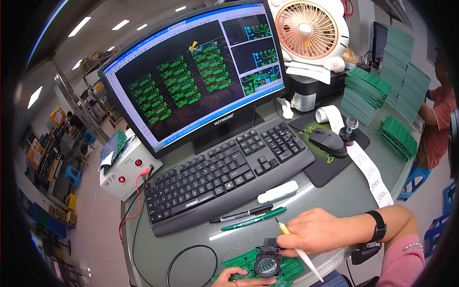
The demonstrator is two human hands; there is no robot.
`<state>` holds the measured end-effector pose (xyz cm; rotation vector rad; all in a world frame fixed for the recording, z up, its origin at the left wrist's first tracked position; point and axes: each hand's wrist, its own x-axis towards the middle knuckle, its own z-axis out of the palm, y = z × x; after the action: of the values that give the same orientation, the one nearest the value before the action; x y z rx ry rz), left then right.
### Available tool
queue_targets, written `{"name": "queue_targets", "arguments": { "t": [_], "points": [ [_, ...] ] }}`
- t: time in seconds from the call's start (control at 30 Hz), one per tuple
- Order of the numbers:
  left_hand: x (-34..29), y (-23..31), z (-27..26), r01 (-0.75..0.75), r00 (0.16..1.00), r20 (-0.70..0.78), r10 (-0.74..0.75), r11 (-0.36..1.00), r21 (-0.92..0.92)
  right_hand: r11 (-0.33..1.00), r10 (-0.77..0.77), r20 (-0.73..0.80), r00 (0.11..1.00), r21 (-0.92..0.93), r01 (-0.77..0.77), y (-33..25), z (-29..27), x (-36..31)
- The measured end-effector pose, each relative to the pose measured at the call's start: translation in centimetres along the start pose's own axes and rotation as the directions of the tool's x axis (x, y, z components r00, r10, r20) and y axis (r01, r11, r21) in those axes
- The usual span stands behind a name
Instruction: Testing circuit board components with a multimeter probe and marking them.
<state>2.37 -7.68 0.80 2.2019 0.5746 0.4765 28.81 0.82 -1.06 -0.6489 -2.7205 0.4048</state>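
Note:
A green circuit board [234,262] lies at the desk's near edge, partly hidden by my hands. On top of it stands a small black folding magnifier [267,264] with a round lens. My left hand [243,278] grips the board's near left side, the rest of it cut off by the lower edge. Between the fingers of my right hand [313,233] is a slim pen-shaped tool [306,260], white with a yellow collar and a dark pointed tip aimed away from me. The fingertips of that hand also meet the magnifier's right side.
Beyond the board lie a green marker [253,219], a black pen [241,213] and a white capped stick [278,192]. Farther back are a keyboard [224,174], mouse [328,142], monitor [191,71] and fan [306,29]. Stacked boards [366,93] rise at right, near a seated person [437,122].

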Motion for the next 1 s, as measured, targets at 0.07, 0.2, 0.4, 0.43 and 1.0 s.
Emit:
{"name": "queue_targets", "arguments": {
  "t": [0.07, 0.2, 0.4, 0.43, 1.0],
  "points": [
    [0.0, -0.3, 0.1, -0.011, 1.0, -0.008, 0.011, 1.0, 0.005, 1.0, 0.005, 0.007, 1.0, 0.01, -0.005, 0.2, 0.2, 0.1],
    [0.1, -0.6, -0.2, -0.024, 0.999, -0.023, 0.025, 0.999, 0.024, 0.999, -0.016, -0.013, 1.0, -0.047, 0.016, 0.4, 0.2, 0.3],
    [0.1, -1.6, -0.8, -0.006, 0.981, 0.191, -0.022, 0.989, 0.146, 0.999, -0.027, -0.053, 0.998, -0.029, 0.026, 0.9, 0.3, 1.1],
    [0.1, -1.6, -0.8, -0.001, 0.982, 0.188, -0.025, 0.991, 0.136, 0.999, -0.034, -0.098, 0.995, -0.016, 0.032, 1.0, 0.5, 1.1],
    [0.0, -1.2, -0.2, -0.068, 0.996, -0.054, 0.076, 0.989, 0.13, 0.834, 0.345, -0.336, 0.877, 0.538, -0.122, 2.5, 0.4, 1.7]
  ]
}}
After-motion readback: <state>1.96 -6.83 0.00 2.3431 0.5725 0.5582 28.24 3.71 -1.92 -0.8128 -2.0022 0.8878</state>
